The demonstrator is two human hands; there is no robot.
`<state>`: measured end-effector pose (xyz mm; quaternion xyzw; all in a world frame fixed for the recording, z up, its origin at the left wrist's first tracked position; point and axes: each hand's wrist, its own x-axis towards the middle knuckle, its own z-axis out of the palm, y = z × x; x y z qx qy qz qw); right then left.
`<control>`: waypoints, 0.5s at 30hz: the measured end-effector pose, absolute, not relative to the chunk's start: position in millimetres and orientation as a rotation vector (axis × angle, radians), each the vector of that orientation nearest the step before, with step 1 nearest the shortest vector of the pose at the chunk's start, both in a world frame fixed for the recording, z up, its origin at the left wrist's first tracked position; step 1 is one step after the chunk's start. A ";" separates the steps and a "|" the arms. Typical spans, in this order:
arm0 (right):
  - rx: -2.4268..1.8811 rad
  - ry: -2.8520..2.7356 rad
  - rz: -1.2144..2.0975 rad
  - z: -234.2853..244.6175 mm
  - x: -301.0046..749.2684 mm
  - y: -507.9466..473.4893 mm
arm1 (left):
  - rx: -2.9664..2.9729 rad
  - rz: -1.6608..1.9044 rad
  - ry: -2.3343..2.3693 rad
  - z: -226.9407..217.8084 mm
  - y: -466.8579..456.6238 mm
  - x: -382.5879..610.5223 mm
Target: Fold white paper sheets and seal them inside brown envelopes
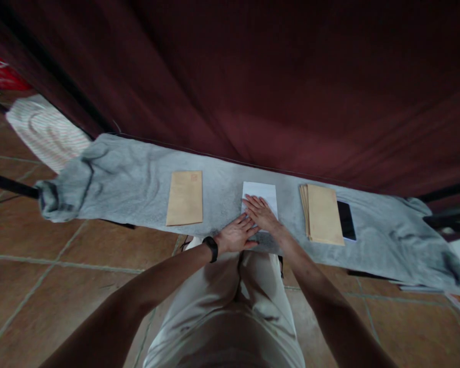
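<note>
A white sheet of paper lies on the grey cloth-covered surface in front of me. My right hand lies flat on the sheet with its fingers stretched out. My left hand, with a black band on the wrist, rests flat at the sheet's near left corner, its fingertips meeting the right hand. Neither hand holds anything. A single brown envelope lies to the left, apart from both hands. A stack of brown envelopes lies to the right.
A dark phone lies just right of the envelope stack. A dark red curtain hangs behind the surface. A striped cloth lies at the far left over the tiled floor. The grey cloth bunches at both ends.
</note>
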<state>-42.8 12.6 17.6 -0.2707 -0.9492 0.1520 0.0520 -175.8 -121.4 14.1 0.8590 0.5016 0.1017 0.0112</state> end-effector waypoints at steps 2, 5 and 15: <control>-0.834 -2.915 0.423 15.8 -47.1 18.7 | 2.677 0.297 1.552 17.7 -121.6 -176.1; -0.846 -2.936 0.365 15.1 -52.1 30.7 | 2.675 0.263 1.546 20.1 -121.4 -176.9; -0.964 -2.829 0.211 8.6 -74.7 69.0 | 2.690 0.222 1.532 15.3 -117.9 -179.7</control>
